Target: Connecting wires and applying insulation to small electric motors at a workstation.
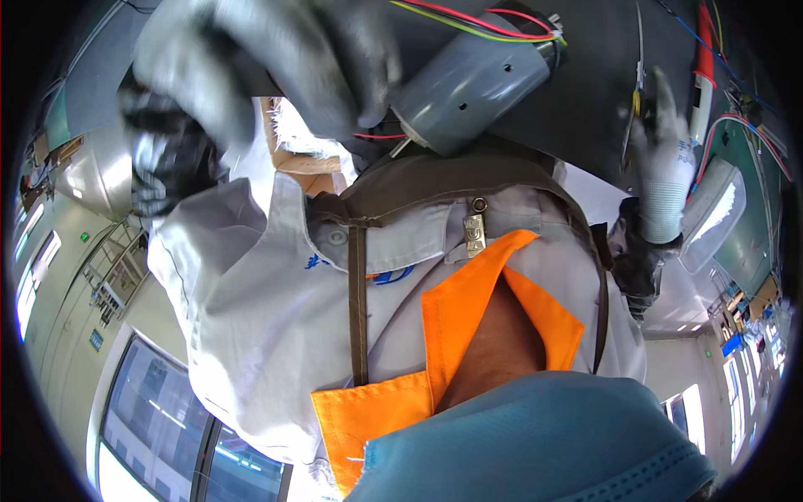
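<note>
My left hand (268, 63), in a grey glove and blurred, is at the top left with its fingers curled over the near end of a grey cylindrical motor (473, 79). Red, yellow and green wires (493, 25) run from the motor's far end, and a short shaft sticks out of the near end. My right hand (665, 171), in a white knit glove, is at the right with its fingers pointing up. It pinches a thin metal tool (636, 105) with a yellow spot against the thumb.
A dark work surface (585, 75) lies under both hands. A red-and-white pen-like tool (703, 63), a clear plastic tray (715, 213) and a green mat with wires (757, 159) are at the right. My pale jacket (268, 293), orange collar and blue mask fill the lower half.
</note>
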### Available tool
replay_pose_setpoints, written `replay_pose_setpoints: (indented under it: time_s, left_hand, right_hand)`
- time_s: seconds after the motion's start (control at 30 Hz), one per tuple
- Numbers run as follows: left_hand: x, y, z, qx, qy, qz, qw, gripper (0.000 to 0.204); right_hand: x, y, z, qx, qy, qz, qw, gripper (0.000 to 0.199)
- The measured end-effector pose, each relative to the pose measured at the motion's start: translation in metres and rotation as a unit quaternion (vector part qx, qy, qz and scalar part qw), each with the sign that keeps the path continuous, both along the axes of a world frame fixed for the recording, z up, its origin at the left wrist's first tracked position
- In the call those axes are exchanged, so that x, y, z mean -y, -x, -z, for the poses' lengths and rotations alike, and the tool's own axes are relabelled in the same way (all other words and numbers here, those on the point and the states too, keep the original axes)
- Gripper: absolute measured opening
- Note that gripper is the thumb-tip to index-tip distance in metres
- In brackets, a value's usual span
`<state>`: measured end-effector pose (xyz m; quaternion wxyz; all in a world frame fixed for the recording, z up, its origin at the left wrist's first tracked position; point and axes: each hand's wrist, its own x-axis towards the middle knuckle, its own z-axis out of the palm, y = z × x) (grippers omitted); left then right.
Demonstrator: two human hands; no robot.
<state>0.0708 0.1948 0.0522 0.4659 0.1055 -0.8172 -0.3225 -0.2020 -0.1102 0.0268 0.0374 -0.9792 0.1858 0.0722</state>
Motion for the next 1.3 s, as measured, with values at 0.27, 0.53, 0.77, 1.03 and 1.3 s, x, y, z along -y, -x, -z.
replay_pose_setpoints:
  time_s: [0.27, 0.53, 0.77, 1.03, 1.3]
  left_hand:
    - [-0.008, 0.114, 0.054, 0.169, -0.143, -0.613, 0.758, 0.075]
    - [0.139, 0.017, 0.066, 0.136, -0.004, -0.868, 0.478, 0.059]
    - [0.067, -0.093, 0.05, -0.323, -0.39, -0.578, 0.64, 0.029]
    - [-0.096, 0.067, 0.07, -0.412, -0.467, -0.466, 0.628, 0.032]
    - [-0.077, 0.145, 0.049, -0.234, -0.666, -0.366, 0.607, 0.04]
  right_hand:
    - [-0.054, -0.03, 0.027, -0.12, -0.661, 0.102, 0.734, 0.045]
    - [0.041, -0.114, 0.122, 0.318, -0.835, 0.172, 0.414, 0.028]
    - [-0.017, -0.075, -0.001, 0.218, -0.474, -0.092, 0.848, 0.033]
    - [0.07, -0.044, -0.002, 0.501, -0.547, 0.21, 0.637, 0.031]
    - [-0.05, -0.085, 0.015, -0.154, -0.503, -0.182, 0.83, 0.029]
